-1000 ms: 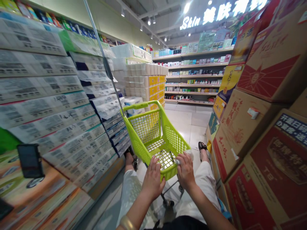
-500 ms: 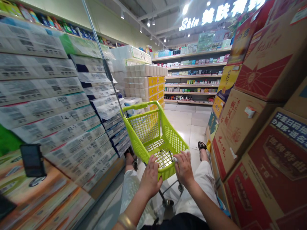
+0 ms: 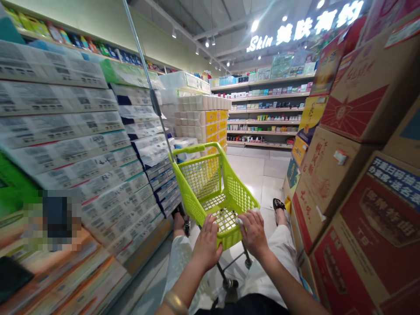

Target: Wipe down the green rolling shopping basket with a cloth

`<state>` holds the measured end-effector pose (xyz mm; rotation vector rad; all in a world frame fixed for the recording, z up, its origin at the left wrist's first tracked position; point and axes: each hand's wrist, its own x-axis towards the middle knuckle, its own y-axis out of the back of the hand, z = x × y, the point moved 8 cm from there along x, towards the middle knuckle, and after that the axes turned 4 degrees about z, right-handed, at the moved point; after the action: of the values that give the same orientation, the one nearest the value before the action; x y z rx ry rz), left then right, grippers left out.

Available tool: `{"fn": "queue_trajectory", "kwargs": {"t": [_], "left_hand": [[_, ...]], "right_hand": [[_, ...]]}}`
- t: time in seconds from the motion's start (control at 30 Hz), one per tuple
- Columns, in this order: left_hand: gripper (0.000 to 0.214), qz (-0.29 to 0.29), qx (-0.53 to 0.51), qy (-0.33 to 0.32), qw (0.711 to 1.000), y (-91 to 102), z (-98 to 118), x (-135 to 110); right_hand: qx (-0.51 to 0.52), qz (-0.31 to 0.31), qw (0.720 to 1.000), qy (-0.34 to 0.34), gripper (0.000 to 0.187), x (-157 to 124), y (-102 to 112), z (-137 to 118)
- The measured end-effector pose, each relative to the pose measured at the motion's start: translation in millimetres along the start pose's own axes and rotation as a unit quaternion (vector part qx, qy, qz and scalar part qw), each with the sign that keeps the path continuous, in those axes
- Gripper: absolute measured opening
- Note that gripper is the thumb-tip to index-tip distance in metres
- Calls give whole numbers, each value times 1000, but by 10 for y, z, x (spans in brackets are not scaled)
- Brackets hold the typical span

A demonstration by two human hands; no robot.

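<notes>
A lime-green shopping cart [image 3: 189, 197] with a perforated plastic basket stands before me, between my legs. The basket holds no goods that I can see. My left hand [image 3: 206, 247] curls its fingers over the near rim, thumb lower on the outside. Further right on that same rim, my right hand [image 3: 254, 232] is closed too, with a crumpled white tissue [image 3: 240, 222] poking out from under its fingers. A tall metal pole [image 3: 139, 52] rises from the cart's far left corner, beside the handle bar [image 3: 188, 150].
Wrapped paper packs [image 3: 78, 153] are piled high on the left, near orange cartons [image 3: 95, 280]. Stacked cardboard boxes [image 3: 328, 170] line the right side. Pale floor tiles [image 3: 252, 168] lead toward product shelves [image 3: 262, 109] under a lit sign [image 3: 305, 26]. Both my feet are on the floor beside the cart.
The view has shifted slightly, so the shelves and paper stacks appear a little lower and further right. Both hands keep their places on the cart's rim.
</notes>
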<state>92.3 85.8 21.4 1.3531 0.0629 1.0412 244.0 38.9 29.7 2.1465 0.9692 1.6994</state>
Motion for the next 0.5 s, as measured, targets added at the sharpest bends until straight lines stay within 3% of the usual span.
{"fn": "queue_trajectory", "kwargs": {"t": [0.17,0.23,0.3,0.43,0.5], "left_hand": [[49,-12,-3,4,1000,-56,-48,-5],[47,-15,1,3,1000,-43,-72,-13],[43,-10,5,1,1000,-6,-90,-17],[40,4,3,-2,1000,42,-92,-13],[41,11,-4,1,1000,38,-85,-10]], "right_hand": [[68,-51,996,38,29,-52,-224,-557],[84,-64,992,63,29,-51,-248,-653],[81,-60,993,67,26,-24,-201,-536],[49,-39,998,20,23,37,-58,-50],[38,-30,999,1,23,27,-40,27]]}}
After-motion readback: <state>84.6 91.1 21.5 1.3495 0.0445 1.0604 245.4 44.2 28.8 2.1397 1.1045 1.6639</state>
